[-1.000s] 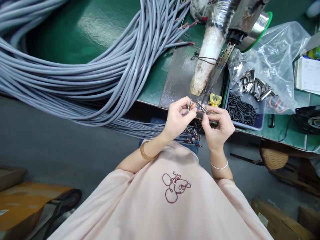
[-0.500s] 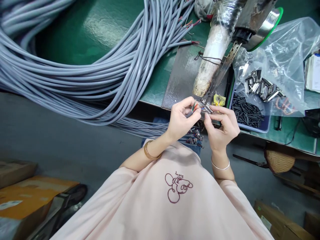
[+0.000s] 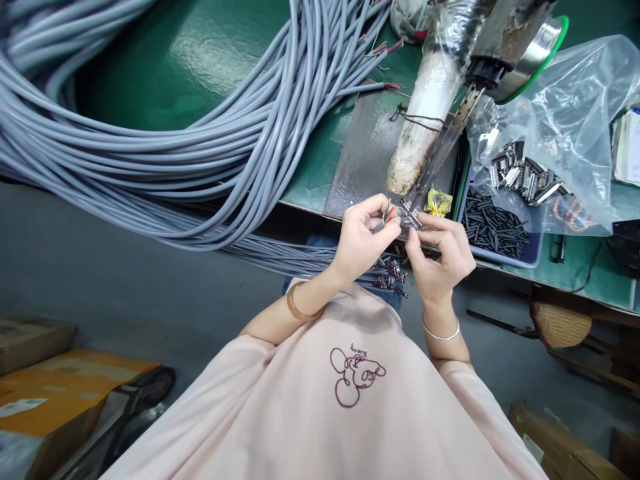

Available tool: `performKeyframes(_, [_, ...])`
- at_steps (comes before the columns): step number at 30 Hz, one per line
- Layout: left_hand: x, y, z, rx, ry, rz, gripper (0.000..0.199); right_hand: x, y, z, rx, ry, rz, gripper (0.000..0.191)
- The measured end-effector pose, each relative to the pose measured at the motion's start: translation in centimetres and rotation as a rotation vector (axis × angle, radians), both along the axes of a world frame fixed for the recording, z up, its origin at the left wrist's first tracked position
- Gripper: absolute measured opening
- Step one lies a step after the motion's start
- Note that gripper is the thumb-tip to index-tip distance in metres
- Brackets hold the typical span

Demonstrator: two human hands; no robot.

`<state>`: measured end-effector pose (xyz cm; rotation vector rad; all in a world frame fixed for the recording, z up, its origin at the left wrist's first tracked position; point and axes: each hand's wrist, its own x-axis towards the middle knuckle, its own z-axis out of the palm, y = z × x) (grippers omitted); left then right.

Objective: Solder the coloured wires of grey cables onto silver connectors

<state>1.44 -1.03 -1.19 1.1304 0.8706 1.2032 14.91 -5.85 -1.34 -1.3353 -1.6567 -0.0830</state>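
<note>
My left hand (image 3: 367,233) is closed on the end of a grey cable, pinched between thumb and fingers. Thin coloured wires (image 3: 388,213), green and orange among them, fan out of the cable's stripped end. Just right of them lies a small metal connector (image 3: 411,213) with rows of pins, at the bench's front edge under the soldering tip. My right hand (image 3: 443,250) is curled beside the connector, thumb and fingertips drawn close together. What its fingertips pinch, if anything, is too small to make out. A yellow scrap (image 3: 439,202) sits just beyond the right fingers.
Thick bundles of grey cable (image 3: 200,147) cover the bench's left. A wrapped white handle (image 3: 417,133) and a solder spool (image 3: 537,60) stand over a dark plate (image 3: 350,167). At right, a blue bin (image 3: 533,257) holds black sleeves (image 3: 493,223), partly under a bag of connectors (image 3: 525,173).
My right hand has shifted slightly left, its thumb still close to the connector. The left hand keeps its grip on the cable almost unmoved.
</note>
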Motion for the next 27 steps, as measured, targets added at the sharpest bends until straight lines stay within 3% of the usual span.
performKeyframes(11, [-0.2, -0.3, 0.3, 0.047, 0.036, 0.037, 0.019, -0.3, 0.1, 0.4, 0.020, -0.032, -0.042, 0.016])
performKeyframes(19, [-0.6, -0.3, -0.2, -0.057, 0.037, -0.041, 0.018, 0.3, -0.4, -0.4, 0.049, -0.167, 0.002, 0.017])
performKeyframes(25, [-1.2, -0.6, -0.3, -0.228, -0.081, -0.171, 0.022, 0.2, -0.8, 0.3, -0.141, 0.209, 0.007, 0.010])
performKeyframes(27, [-1.3, -0.7, -0.4, -0.266, -0.134, -0.187, 0.028, 0.3, -1.0, 0.6, -0.096, 0.298, -0.009, 0.006])
